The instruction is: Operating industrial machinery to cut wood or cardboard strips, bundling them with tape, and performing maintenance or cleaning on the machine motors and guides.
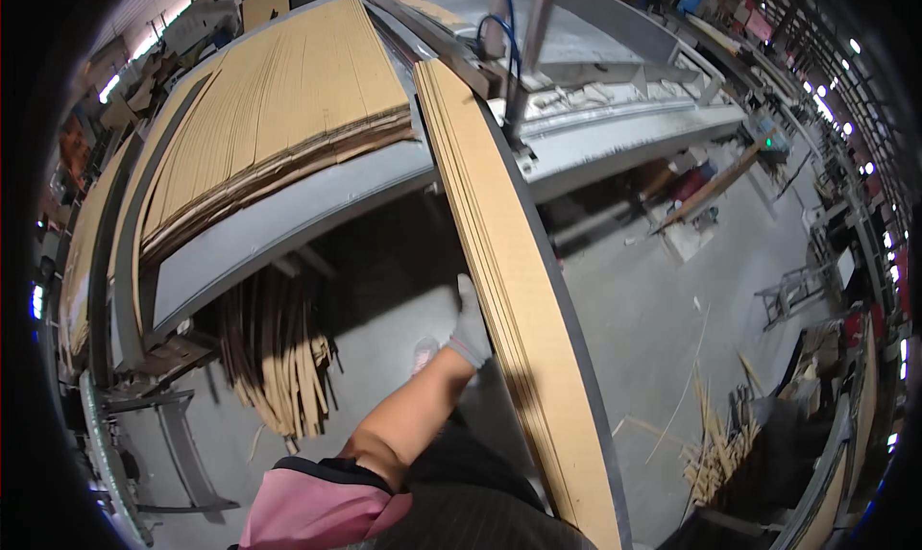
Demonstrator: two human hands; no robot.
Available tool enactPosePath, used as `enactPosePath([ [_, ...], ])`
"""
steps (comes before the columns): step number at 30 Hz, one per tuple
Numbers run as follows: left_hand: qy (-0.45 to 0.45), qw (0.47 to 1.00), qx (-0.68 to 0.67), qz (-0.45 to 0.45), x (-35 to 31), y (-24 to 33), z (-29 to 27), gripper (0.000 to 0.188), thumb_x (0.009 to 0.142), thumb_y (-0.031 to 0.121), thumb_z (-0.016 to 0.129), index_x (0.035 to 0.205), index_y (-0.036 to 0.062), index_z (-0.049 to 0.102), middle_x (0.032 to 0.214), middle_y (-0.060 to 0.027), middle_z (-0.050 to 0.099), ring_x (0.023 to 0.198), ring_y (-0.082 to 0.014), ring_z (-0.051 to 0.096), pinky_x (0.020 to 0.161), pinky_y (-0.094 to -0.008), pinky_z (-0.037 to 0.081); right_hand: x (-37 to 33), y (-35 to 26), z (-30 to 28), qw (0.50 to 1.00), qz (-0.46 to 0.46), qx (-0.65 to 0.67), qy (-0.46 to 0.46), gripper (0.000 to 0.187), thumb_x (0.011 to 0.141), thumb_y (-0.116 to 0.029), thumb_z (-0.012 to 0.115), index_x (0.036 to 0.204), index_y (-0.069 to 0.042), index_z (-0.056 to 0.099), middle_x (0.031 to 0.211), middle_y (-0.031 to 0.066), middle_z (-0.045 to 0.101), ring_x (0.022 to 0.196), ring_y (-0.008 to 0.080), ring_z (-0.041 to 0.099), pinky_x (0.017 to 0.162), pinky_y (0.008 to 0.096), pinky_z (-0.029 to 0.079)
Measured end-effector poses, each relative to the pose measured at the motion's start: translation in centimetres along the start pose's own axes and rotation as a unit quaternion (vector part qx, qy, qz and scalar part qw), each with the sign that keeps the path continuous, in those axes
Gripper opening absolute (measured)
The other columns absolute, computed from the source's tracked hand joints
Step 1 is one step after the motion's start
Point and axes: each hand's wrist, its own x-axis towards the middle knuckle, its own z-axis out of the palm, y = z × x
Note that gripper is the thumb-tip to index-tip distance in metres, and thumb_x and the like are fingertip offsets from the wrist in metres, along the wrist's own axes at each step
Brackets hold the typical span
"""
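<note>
In the head view, a grey-gloved left hand (468,327) lies against the left side of a long bundle of tan boards (514,247), one digit pointing up along it and the other fingers hidden, so a clamped grip cannot be confirmed; the right hand is out of sight. The bundle slants from beside the right edge of a grey metal worktop (298,214) toward the viewer, above the floor (643,300). Handling looks partway: this bundle is separate, while a wide stack of boards (279,89) behind the worktop's front edge seems left.
</note>
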Motion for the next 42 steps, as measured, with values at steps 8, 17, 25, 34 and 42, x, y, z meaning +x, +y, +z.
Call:
enactPosePath([
  [8, -0.304, 0.894, -0.321, -0.079, -19.5, -25.7, -8.4, 0.062, 0.089, 0.052, 0.038, 0.132, 0.0077, 0.035, 0.131, -0.0083, 0.043, 0.118, -0.0205, 0.042, 0.099, -0.0386, 0.034, 4.5, 1.8, 0.6, 0.904, -0.026, -0.403, -0.136, 0.076, 0.071, -0.047, 0.068, 0.125, 0.001, 0.045, 0.116, 0.0089, 0.055, 0.101, 0.0173, 0.054, 0.088, 0.0325, 0.042],
  [17, 0.083, 0.964, -0.186, -0.171, -38.9, -20.3, 1.6, 0.066, 0.083, 0.052, 0.05, 0.133, 0.0114, 0.034, 0.136, -0.0051, 0.038, 0.125, -0.0211, 0.036, 0.102, -0.0421, 0.031, -0.6, 12.3, 8.9, 0.926, 0.191, -0.313, -0.086, 0.075, 0.065, -0.02, 0.073, 0.128, 0.001, 0.039, 0.118, 0.0087, 0.053, 0.106, 0.0187, 0.049, 0.093, 0.0306, 0.037],
  [25, 0.349, 0.931, -0.086, -0.057, -55.8, -3.6, -3.5, 0.045, 0.077, -0.001, 0.061, 0.118, 0.01, 0.047, 0.113, -0.0104, 0.055, 0.107, -0.0243, 0.052, 0.089, -0.0438, 0.045, 7.6, 25.0, 28.0, 0.869, 0.249, -0.393, -0.171, 0.08, 0.064, -0.011, 0.074, 0.132, 0.0, 0.034, 0.121, 0.0103, 0.05, 0.114, 0.0201, 0.044, 0.097, 0.0309, 0.033],
  [34, 0.398, 0.895, 0.01, 0.199, -60.5, 30.5, -15.6, 0.039, 0.085, 0.029, 0.056, 0.11, -0.0007, 0.048, 0.097, -0.0122, 0.058, 0.088, -0.0199, 0.059, 0.077, -0.0322, 0.049, 17.9, 32.3, 47.9, 0.773, 0.125, -0.521, -0.34, 0.098, 0.064, -0.017, 0.076, 0.138, 0.002, 0.016, 0.137, 0.0163, 0.032, 0.127, 0.0235, 0.029, 0.103, 0.0312, 0.024],
  [42, 0.406, 0.904, 0.029, 0.127, -65.7, 37.5, -18.5, 0.054, 0.077, 0.023, 0.066, 0.123, 0.0057, 0.045, 0.109, -0.0086, 0.056, 0.1, -0.0206, 0.055, 0.083, -0.0355, 0.047, 38.6, 48.1, 67.4, 0.892, 0.142, -0.3, -0.307, 0.084, 0.065, -0.01, 0.073, 0.135, 0.0, 0.027, 0.122, 0.0122, 0.047, 0.113, 0.0204, 0.045, 0.096, 0.0309, 0.036],
])
